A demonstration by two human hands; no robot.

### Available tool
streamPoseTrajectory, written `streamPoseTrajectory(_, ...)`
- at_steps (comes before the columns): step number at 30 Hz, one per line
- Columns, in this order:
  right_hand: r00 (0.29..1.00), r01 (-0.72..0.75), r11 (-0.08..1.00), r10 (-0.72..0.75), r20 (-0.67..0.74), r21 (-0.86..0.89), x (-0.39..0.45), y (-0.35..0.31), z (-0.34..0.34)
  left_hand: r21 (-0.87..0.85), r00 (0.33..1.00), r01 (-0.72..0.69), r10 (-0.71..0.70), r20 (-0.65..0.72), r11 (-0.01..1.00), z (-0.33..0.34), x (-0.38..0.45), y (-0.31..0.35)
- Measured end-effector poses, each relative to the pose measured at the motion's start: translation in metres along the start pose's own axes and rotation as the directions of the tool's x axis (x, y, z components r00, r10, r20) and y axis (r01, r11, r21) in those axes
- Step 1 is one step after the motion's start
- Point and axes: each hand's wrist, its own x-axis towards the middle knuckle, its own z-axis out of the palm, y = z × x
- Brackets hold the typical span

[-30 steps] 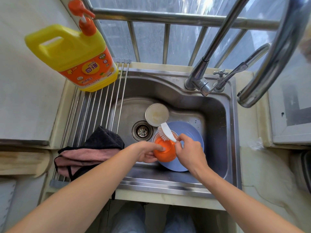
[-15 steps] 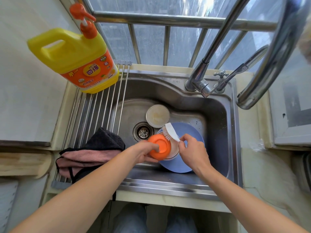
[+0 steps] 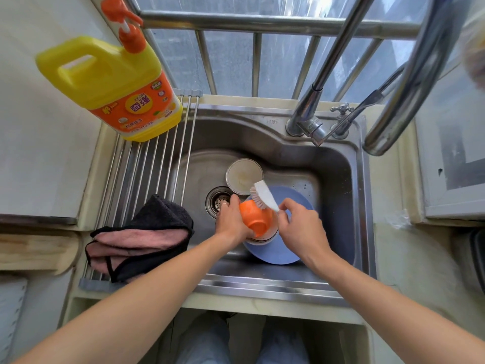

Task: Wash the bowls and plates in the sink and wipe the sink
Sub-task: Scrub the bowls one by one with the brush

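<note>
The left hand gripped an orange bowl, tilted above the blue plate near the front edge of the sink. The right hand pinched a white brush, its bristles touching the bowl.

The orange bowl now sits tipped in the left hand, its underside facing up and toward the person; half a second ago its round base faced the camera, and a second ago it lay lower against the right hand. The brush head, then above the bowl, now touches its upper rim.
</note>
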Motion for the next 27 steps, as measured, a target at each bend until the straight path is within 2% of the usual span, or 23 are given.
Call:
streamPoseTrajectory(3,0.995,0.093,0.995,-0.092,0.029,-0.022,-0.01,-0.005,0.004,-0.042,0.998,0.042,-0.044,-0.047,0.998,0.007,-0.008,0.001)
streamPoseTrajectory(6,0.998,-0.04,0.999,0.04,-0.039,-0.014,-0.004,0.001,0.004,-0.056,0.991,0.106,-0.11,-0.07,0.993,0.011,-0.015,0.001)
streamPoseTrajectory(7,0.999,-0.038,0.999,0.038,-0.034,-0.001,-0.005,0.003,0.006,-0.055,0.989,0.125,-0.128,-0.069,0.991,0.011,-0.016,0.0)
streamPoseTrajectory(10,0.989,0.134,0.991,-0.133,0.061,-0.004,-0.018,0.0,0.01,-0.039,0.989,0.146,-0.147,-0.031,0.989,0.011,-0.015,-0.001)
streamPoseTrajectory(11,0.987,0.147,0.989,-0.144,0.072,-0.03,-0.021,0.0,0.011,-0.029,0.987,0.161,-0.161,-0.004,0.987,0.01,-0.014,-0.002)
streamPoseTrajectory(14,0.999,-0.045,0.998,0.043,-0.03,-0.05,-0.011,0.005,0.009,-0.048,0.972,0.233,-0.232,0.031,0.971,0.008,-0.013,-0.005)
streamPoseTrajectory(16,0.999,-0.032,0.999,0.031,-0.016,-0.041,-0.013,0.004,0.009,-0.051,0.969,0.246,-0.245,0.016,0.968,0.012,-0.012,-0.009)
streamPoseTrajectory(19,0.984,0.143,0.989,-0.138,0.113,-0.039,-0.026,-0.001,0.012,-0.044,0.974,0.224,-0.224,0.02,0.974,0.015,-0.015,-0.005)
streamPoseTrajectory(21,0.996,0.077,0.996,-0.074,0.056,-0.046,-0.021,0.003,0.011,-0.068,0.977,0.21,-0.211,-0.011,0.975,0.014,-0.015,-0.004)
streamPoseTrajectory(23,0.998,-0.053,0.998,0.052,-0.017,-0.036,-0.013,0.007,0.009,-0.09,0.989,0.121,-0.128,-0.069,0.989,0.012,-0.012,-0.003)
streamPoseTrajectory(24,0.998,-0.061,0.997,0.06,-0.021,-0.038,-0.012,0.007,0.009,-0.065,0.995,0.055,-0.061,-0.083,0.996,0.012,-0.01,-0.001)
streamPoseTrajectory(27,0.998,0.057,0.998,-0.057,0.036,-0.003,-0.015,0.002,0.009,0.065,0.997,-0.057,0.06,-0.049,0.996,0.008,-0.002,0.011)
